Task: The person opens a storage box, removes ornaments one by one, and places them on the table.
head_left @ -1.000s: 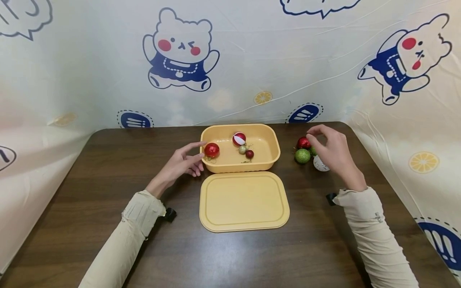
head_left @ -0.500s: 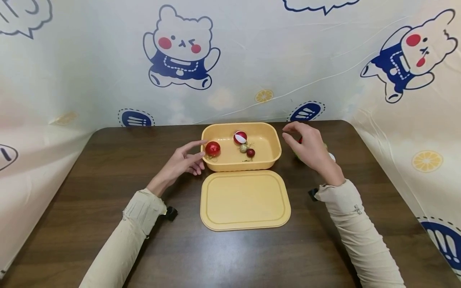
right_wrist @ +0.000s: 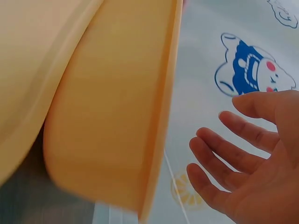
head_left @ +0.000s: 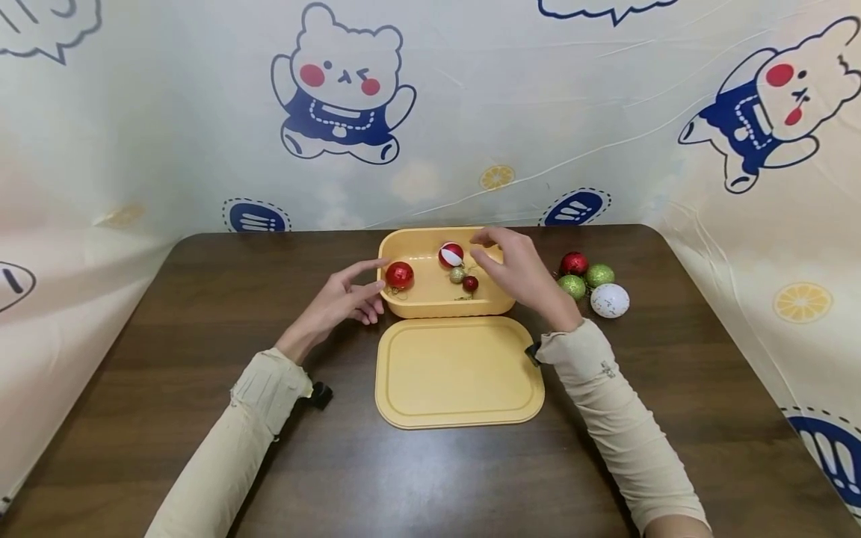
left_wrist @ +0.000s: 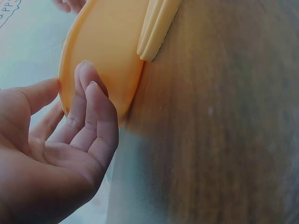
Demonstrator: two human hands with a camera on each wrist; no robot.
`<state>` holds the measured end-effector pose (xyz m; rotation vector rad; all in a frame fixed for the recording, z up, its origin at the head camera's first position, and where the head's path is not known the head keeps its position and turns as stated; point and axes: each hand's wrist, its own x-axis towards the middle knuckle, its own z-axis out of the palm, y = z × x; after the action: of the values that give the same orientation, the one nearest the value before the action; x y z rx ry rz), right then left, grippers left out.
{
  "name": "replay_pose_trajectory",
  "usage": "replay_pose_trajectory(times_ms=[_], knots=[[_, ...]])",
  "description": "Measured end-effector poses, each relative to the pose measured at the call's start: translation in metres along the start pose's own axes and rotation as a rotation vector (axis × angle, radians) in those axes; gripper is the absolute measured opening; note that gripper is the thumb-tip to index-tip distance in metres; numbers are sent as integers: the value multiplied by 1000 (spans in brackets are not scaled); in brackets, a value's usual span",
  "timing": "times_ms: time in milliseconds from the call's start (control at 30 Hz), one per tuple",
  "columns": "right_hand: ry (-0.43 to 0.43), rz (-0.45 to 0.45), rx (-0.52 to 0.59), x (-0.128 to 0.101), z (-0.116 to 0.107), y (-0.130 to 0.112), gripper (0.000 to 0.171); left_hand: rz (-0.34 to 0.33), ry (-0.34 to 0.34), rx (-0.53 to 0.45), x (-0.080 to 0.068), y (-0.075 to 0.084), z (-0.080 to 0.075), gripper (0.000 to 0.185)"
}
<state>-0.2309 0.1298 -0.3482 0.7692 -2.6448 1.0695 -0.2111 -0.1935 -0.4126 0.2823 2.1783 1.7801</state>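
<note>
My left hand (head_left: 341, 297) rests against the left end of a yellow plastic box (head_left: 448, 308), thumb and index fingertips at its rim. In the left wrist view, the other fingers of the left hand (left_wrist: 70, 144) bend loosely beside the wall. Over the box's right end hovers my right hand (head_left: 521, 269); the right wrist view shows its fingers (right_wrist: 233, 158) spread and holding nothing. Inside the box lie a shiny red Christmas ball (head_left: 400, 276), a red-and-white ball (head_left: 451, 255), a small gold ball (head_left: 457, 275) and a small dark red ball (head_left: 470, 284).
The matching yellow lid (head_left: 460, 373) lies flat just in front of the box. Right of the box sits a cluster with a red ball (head_left: 574, 263), green glitter balls (head_left: 600, 275) and a white speckled ball (head_left: 610, 300). A printed cloth (head_left: 444, 112) hangs behind the brown table (head_left: 202, 336).
My right hand has moved left from above the ball cluster to over the box, bringing the cluster into full view. My left hand stays at the box's left rim.
</note>
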Motion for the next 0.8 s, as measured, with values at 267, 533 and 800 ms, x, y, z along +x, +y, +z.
replay_pose_trajectory(times_ms=[267, 533, 800], knots=[[-58, -33, -2, 21, 26, -13, 22, 15, -6, 5, 1, 1, 0, 54], [-124, -30, 72, 34, 54, -20, 27, -3, -10, -1, 2, 1, 0, 54], [-248, 8, 48, 34, 77, -22, 35, -19, -3, -4, 0, -1, 0, 55]])
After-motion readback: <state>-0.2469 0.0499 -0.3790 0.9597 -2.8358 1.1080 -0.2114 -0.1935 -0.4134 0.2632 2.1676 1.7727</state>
